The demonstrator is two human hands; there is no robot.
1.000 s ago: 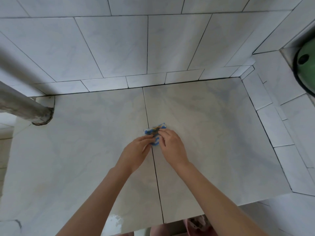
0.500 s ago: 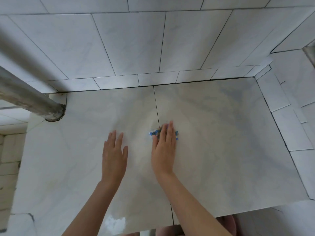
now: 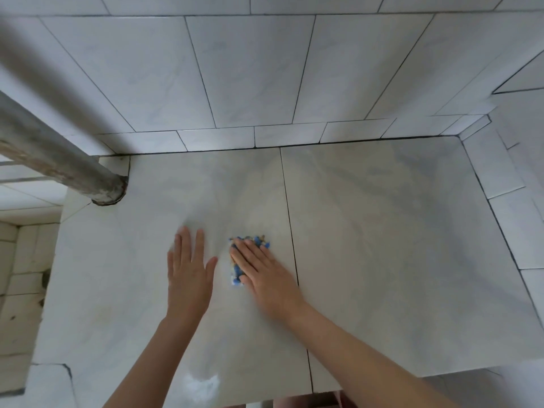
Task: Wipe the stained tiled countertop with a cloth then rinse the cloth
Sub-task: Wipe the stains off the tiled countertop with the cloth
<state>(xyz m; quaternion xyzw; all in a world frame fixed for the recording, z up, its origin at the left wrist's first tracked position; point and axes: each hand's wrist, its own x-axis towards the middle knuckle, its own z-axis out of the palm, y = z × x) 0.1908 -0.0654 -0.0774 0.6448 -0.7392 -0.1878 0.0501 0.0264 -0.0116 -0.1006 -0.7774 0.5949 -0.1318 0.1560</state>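
A small blue and white cloth [image 3: 237, 276] lies flat on the pale tiled countertop [image 3: 382, 231], just left of the dark grout line that splits its two big tiles. My right hand [image 3: 262, 272] presses flat on the cloth with the fingers together, covering most of it; its edge looks blurred. My left hand [image 3: 188, 269] rests palm down on the bare tile to the left of the cloth, fingers stretched out, holding nothing.
A grey pipe [image 3: 59, 160] runs into the countertop's back left corner. Tiled walls rise at the back [image 3: 265, 69] and on the right [image 3: 518, 201]. The counter's front edge [image 3: 412, 375] is close to my arms, and a white patch [image 3: 203, 384] sits near it.
A second ago both hands were bunched on the cloth. My left hand has let go and lies flat to the left; my right hand has slid the cloth left across the grout line.
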